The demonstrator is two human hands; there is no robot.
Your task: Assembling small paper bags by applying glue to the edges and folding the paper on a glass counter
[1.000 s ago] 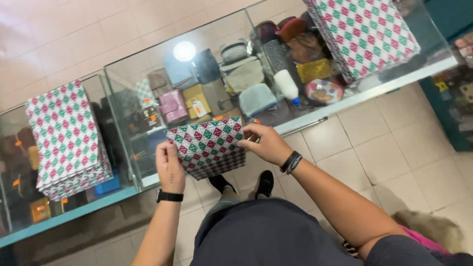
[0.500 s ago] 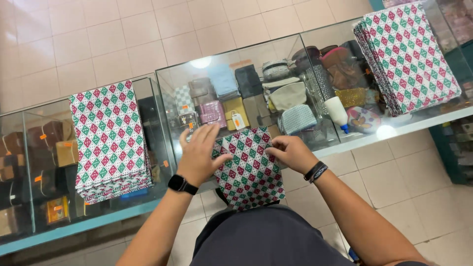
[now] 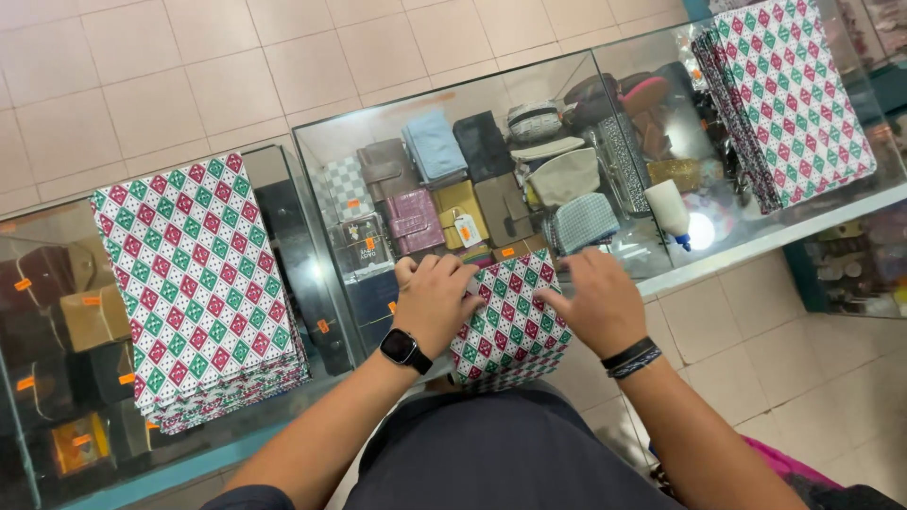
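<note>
A folded paper piece with a red, green and white diamond pattern (image 3: 510,326) lies on the near edge of a glass display counter (image 3: 331,179). My left hand (image 3: 435,302), with a black watch at the wrist, presses flat on its left side. My right hand (image 3: 597,300), with dark bands at the wrist, presses on its right side. Both palms face down with fingers spread over the paper.
A stack of the same patterned paper (image 3: 194,283) lies on the counter to the left, another stack (image 3: 789,99) at the far right. Under the glass sit several wallets and pouches (image 3: 444,189). A tiled floor (image 3: 142,85) lies beyond the counter.
The patterned piece has come down from in front of me onto the counter edge. Both hands went from gripping its sides to pressing flat on top.
</note>
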